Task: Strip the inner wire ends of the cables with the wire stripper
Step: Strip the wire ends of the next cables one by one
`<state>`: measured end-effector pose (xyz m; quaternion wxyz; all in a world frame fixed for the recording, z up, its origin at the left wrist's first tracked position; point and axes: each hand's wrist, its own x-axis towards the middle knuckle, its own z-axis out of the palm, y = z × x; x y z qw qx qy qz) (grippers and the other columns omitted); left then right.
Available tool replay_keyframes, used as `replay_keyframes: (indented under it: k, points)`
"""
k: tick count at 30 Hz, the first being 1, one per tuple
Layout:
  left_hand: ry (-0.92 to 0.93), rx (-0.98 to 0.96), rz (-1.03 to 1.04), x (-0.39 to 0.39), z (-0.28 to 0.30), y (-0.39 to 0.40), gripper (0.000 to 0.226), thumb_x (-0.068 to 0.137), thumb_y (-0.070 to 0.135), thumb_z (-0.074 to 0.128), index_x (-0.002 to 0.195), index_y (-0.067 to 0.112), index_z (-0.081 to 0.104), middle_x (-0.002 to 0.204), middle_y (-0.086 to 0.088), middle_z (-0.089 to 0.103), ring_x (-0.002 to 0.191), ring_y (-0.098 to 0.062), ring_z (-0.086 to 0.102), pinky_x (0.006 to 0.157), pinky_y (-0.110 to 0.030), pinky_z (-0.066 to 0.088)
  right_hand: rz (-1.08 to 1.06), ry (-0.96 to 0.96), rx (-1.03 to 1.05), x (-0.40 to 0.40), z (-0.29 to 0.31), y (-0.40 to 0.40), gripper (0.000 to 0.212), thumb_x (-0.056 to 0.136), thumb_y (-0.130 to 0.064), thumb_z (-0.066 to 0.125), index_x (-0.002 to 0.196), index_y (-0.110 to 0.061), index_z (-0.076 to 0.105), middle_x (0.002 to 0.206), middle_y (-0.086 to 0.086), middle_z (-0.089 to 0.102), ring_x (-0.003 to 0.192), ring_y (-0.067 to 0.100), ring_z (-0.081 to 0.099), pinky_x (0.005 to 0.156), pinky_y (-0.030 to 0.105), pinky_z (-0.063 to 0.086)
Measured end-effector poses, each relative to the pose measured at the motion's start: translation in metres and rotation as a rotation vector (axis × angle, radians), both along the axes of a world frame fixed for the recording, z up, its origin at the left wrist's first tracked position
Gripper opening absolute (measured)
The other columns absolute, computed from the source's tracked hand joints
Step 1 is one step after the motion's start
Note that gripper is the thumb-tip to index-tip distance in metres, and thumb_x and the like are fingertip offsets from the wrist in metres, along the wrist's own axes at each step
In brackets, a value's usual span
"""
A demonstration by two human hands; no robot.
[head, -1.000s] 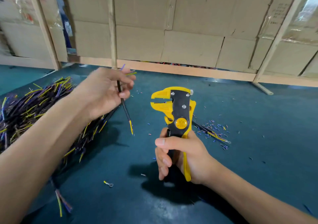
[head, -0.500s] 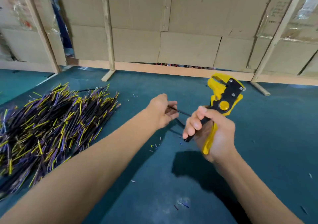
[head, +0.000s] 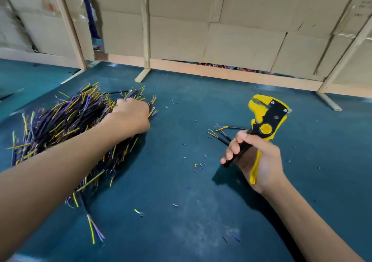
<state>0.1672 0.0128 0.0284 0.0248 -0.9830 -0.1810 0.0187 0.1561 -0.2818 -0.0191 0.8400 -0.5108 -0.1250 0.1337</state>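
Cable dropped beside the wire stripper [head: 265, 118] your right hand [head: 255, 159] grips; your left hand [head: 130, 114] now reaches the far-left cable pile [head: 66, 124], perhaps grasping the next.

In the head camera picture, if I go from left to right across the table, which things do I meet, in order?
Pile of cables → left hand resting on the pile's right end → loose ring terminal → scattered insulation bits → few cables lying apart → right hand → wire stripper it holds.
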Motion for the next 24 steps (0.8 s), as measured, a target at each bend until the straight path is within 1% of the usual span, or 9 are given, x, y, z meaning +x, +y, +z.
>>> replay_keyframes:
  k: [4, 8, 10, 12, 13, 16, 20, 22, 24]
  points:
    - [-0.045, 0.022, -0.006, 0.001, -0.012, -0.009, 0.017, 0.086, 0.016, 0.057, 0.103, 0.011, 0.06, 0.119, -0.018, 0.062, 0.115, -0.04, 0.054, 0.08, -0.038, 0.042, 0.041, 0.02, -0.016, -0.001, -0.002, 0.003, 0.013, 0.082, -0.017, 0.06, 0.07, -0.011, 0.058, 0.063, 0.013, 0.047, 0.055, 0.031, 0.05, 0.056, 0.045, 0.052]
    - [-0.036, -0.103, -0.013, 0.011, -0.007, -0.01, 0.008, 0.089, 0.017, 0.057, 0.093, 0.011, 0.054, 0.119, -0.02, 0.063, 0.11, -0.04, 0.06, 0.077, -0.035, 0.041, 0.052, 0.04, 0.007, -0.002, 0.0, 0.002, 0.012, 0.081, -0.017, 0.06, 0.077, -0.007, 0.053, 0.066, 0.014, 0.048, 0.057, 0.032, 0.052, 0.059, 0.046, 0.054]
    - [-0.053, -0.154, -0.022, 0.016, -0.001, -0.006, 0.013, 0.092, 0.018, 0.055, 0.096, 0.005, 0.055, 0.123, -0.023, 0.062, 0.114, -0.041, 0.058, 0.081, -0.035, 0.043, 0.045, 0.055, 0.019, -0.002, 0.001, 0.0, 0.013, 0.081, -0.017, 0.06, 0.078, -0.007, 0.052, 0.067, 0.013, 0.047, 0.058, 0.032, 0.052, 0.06, 0.047, 0.055]
    - [-0.091, -0.2, 0.002, 0.019, 0.008, -0.003, 0.017, 0.092, 0.02, 0.056, 0.093, 0.003, 0.058, 0.12, -0.022, 0.063, 0.112, -0.041, 0.059, 0.089, -0.037, 0.048, 0.038, 0.064, 0.036, -0.002, 0.002, -0.001, 0.014, 0.081, -0.018, 0.059, 0.077, -0.007, 0.051, 0.067, 0.013, 0.047, 0.058, 0.032, 0.052, 0.061, 0.047, 0.055]
    - [-0.113, -0.249, 0.013, 0.019, 0.013, -0.003, 0.017, 0.091, 0.022, 0.059, 0.094, 0.005, 0.063, 0.114, -0.019, 0.066, 0.107, -0.039, 0.063, 0.088, -0.037, 0.051, 0.034, 0.066, 0.045, -0.002, 0.002, -0.001, 0.014, 0.081, -0.018, 0.059, 0.077, -0.007, 0.051, 0.067, 0.013, 0.047, 0.058, 0.032, 0.052, 0.061, 0.047, 0.055]
    - [-0.145, -0.471, 0.033, 0.011, 0.022, -0.006, 0.018, 0.091, 0.021, 0.063, 0.095, 0.006, 0.071, 0.09, -0.015, 0.073, 0.084, -0.033, 0.072, 0.075, -0.037, 0.061, 0.038, 0.073, 0.066, 0.0, 0.002, -0.002, 0.014, 0.082, -0.017, 0.059, 0.077, -0.007, 0.052, 0.068, 0.013, 0.047, 0.06, 0.032, 0.052, 0.063, 0.048, 0.055]
    - [-0.173, -0.526, 0.02, -0.008, 0.017, -0.017, 0.025, 0.092, 0.022, 0.06, 0.094, -0.001, 0.069, 0.071, -0.012, 0.067, 0.069, -0.031, 0.067, 0.068, -0.029, 0.055, 0.061, 0.075, 0.062, 0.001, -0.001, -0.002, 0.013, 0.083, -0.017, 0.059, 0.079, -0.007, 0.054, 0.069, 0.014, 0.049, 0.061, 0.032, 0.053, 0.065, 0.05, 0.056]
    - [-0.218, -0.818, 0.026, -0.013, 0.013, -0.021, 0.024, 0.094, 0.023, 0.062, 0.093, 0.0, 0.068, 0.075, -0.01, 0.069, 0.071, -0.025, 0.069, 0.063, -0.029, 0.057, 0.069, 0.07, 0.057, 0.0, -0.001, -0.001, 0.013, 0.084, -0.017, 0.059, 0.08, -0.006, 0.055, 0.07, 0.015, 0.05, 0.063, 0.033, 0.054, 0.066, 0.05, 0.056]
    - [-0.282, -1.151, 0.004, -0.018, 0.012, -0.029, 0.017, 0.097, 0.021, 0.062, 0.093, 0.006, 0.068, 0.073, -0.004, 0.07, 0.062, -0.015, 0.067, 0.052, -0.024, 0.052, 0.069, 0.079, 0.068, -0.002, 0.001, -0.001, 0.013, 0.082, -0.018, 0.06, 0.081, -0.005, 0.056, 0.072, 0.015, 0.052, 0.065, 0.033, 0.055, 0.067, 0.05, 0.055]
